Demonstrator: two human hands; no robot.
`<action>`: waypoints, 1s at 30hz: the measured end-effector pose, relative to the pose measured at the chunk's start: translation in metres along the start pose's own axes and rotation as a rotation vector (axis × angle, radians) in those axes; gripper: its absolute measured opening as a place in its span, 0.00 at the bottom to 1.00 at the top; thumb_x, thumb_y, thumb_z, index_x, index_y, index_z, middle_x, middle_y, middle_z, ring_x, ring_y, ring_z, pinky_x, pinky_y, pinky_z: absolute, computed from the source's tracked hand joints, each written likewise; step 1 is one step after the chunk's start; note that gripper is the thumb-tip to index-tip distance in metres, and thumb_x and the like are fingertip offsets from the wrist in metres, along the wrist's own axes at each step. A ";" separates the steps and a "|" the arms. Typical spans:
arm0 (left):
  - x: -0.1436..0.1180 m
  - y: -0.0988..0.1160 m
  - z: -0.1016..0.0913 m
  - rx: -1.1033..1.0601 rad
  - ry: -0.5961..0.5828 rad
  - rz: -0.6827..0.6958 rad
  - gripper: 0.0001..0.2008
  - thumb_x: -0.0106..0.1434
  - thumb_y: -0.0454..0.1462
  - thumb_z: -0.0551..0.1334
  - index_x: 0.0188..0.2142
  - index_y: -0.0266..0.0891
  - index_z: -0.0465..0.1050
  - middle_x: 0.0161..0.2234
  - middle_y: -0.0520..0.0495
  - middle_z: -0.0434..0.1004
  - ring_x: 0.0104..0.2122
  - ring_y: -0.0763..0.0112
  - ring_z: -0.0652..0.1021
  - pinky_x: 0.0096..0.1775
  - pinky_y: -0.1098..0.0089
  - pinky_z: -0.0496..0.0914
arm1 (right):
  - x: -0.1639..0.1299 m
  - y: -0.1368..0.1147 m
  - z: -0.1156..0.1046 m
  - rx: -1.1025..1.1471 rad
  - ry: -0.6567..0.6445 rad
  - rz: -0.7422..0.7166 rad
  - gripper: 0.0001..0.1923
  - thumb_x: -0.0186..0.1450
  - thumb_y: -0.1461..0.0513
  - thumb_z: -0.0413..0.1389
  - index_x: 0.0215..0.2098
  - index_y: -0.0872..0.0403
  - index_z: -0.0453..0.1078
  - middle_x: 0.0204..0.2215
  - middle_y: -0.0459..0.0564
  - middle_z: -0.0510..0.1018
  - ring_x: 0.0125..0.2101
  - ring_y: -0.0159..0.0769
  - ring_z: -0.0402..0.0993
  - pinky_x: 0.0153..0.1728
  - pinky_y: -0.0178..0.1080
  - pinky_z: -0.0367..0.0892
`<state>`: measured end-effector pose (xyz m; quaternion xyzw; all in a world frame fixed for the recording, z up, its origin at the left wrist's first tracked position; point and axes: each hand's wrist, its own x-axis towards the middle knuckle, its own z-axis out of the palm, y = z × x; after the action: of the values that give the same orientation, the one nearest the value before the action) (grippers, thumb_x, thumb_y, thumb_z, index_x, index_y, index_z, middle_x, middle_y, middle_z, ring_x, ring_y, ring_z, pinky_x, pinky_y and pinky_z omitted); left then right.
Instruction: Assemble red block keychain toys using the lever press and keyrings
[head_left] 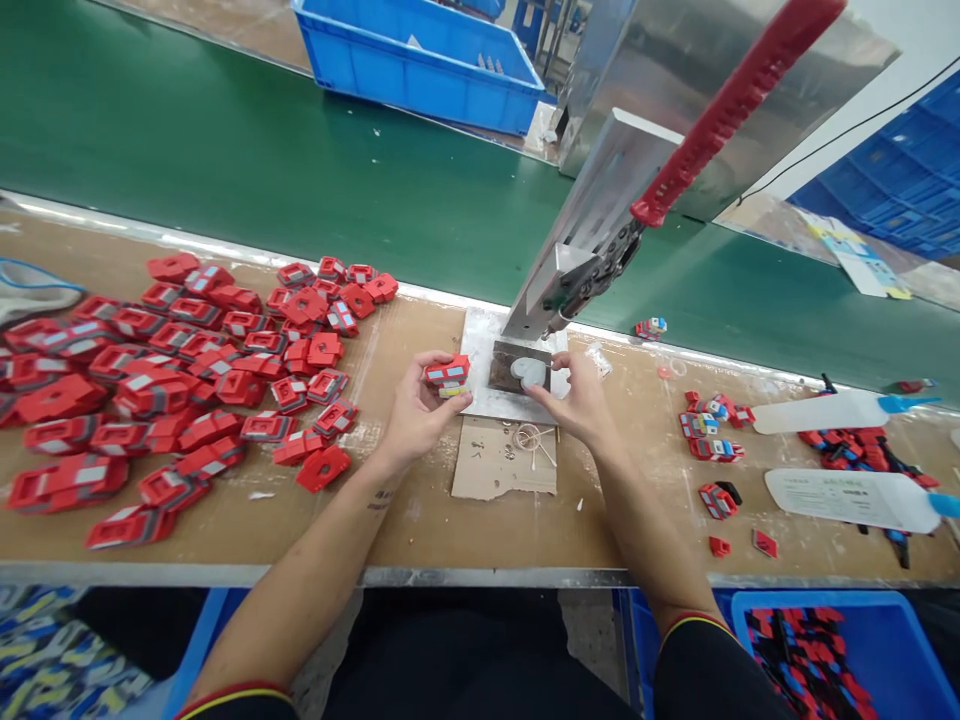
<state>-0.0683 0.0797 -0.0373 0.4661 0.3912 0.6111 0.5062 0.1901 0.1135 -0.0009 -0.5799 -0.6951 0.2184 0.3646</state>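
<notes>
One red block (448, 371) is pinched in the left hand (421, 412), beside the dark plate (500, 374) | right hand (581, 398) is placed at the pale disc (527, 370), grip cannot be told | disc best kept flat

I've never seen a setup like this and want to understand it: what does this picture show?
It comes from a camera on a person's head, looking forward and down, so the two bare hands are the wearer's. The left hand holds a red part. The right hand has its fingertips at a dark block bearing a pale round piece; whether it grips anything is unclear. Behind rises a metal stand with a red handle. On the worktable, many red pieces lie left; pale bottles are right.
</notes>
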 end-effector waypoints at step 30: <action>0.065 -0.021 0.071 0.409 -0.212 0.064 0.23 0.57 0.29 0.72 0.50 0.45 0.72 0.42 0.49 0.84 0.42 0.62 0.83 0.50 0.58 0.76 | 0.070 -0.064 -0.076 0.206 0.478 -0.625 0.17 0.73 0.44 0.55 0.49 0.45 0.67 0.52 0.50 0.71 0.54 0.44 0.74 0.49 0.50 0.74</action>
<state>0.0018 0.1484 -0.0279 0.6325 0.4366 0.4826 0.4200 0.2023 0.1569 0.1113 -0.3355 -0.7081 0.0246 0.6208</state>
